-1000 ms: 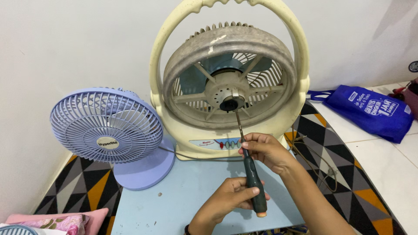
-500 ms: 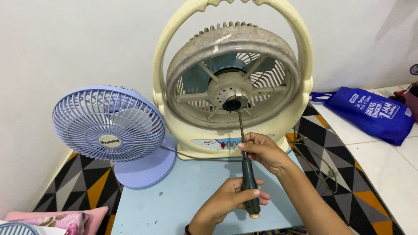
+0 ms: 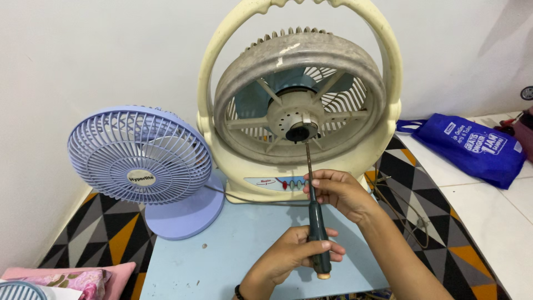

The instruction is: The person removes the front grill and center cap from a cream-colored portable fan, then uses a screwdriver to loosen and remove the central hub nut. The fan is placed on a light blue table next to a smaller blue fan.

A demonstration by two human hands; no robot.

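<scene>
At the near centre of the scene, the left hand is wrapping its fingers around the dark green handle of a screwdriver, gripping it close to the butt end. Just beyond it, the right hand is pinching the metal shaft between thumb and fingertips, steadying it where the shaft is leaving the handle. The screwdriver is standing nearly upright, tilting slightly away, with its tip reaching up to the dark hub at the middle of the cream fan; whether the tip is seated in a screw cannot be told. The cream fan is standing with its back toward the camera, showing a dusty grey rear ring, pale blue blades behind the spokes, and an arched carrying handle over the top. Both hands are working over a light blue table. On the left, a small lilac fan is resting on its round base, just beside the cream fan. A patterned mat is lying beneath the table, and a blue bag is lying on the floor at far right.
</scene>
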